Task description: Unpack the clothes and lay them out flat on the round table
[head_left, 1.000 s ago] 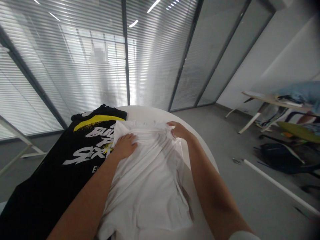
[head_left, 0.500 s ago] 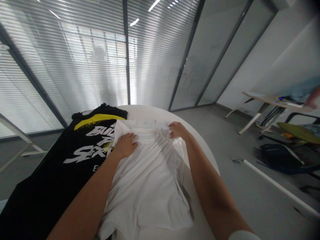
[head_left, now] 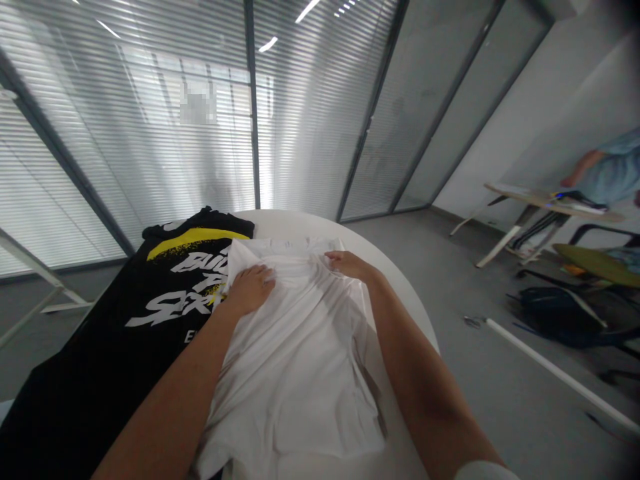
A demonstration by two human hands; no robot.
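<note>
A white shirt [head_left: 295, 380] lies spread and wrinkled on a round white table [head_left: 295, 223]. Beside it, partly under its left edge, lies a black T-shirt [head_left: 165, 313] with a yellow and white print. My left hand [head_left: 250, 290] rests flat on the upper part of the white shirt, close to the black one. My right hand [head_left: 350, 265] lies on the same shirt near its top edge, the cloth rumpled under the fingers. Neither hand clearly grips the cloth.
Behind the table stands a glass partition with blinds [head_left: 150, 120]. At the right, a person in a blue top [head_left: 607, 177] stands by a light wooden table [head_left: 550, 201]. A dark bag [head_left: 560, 317] and a white tube [head_left: 555, 370] lie on the grey floor.
My right hand has slid a little left and down across the white shirt. The person at the right has risen into view.
</note>
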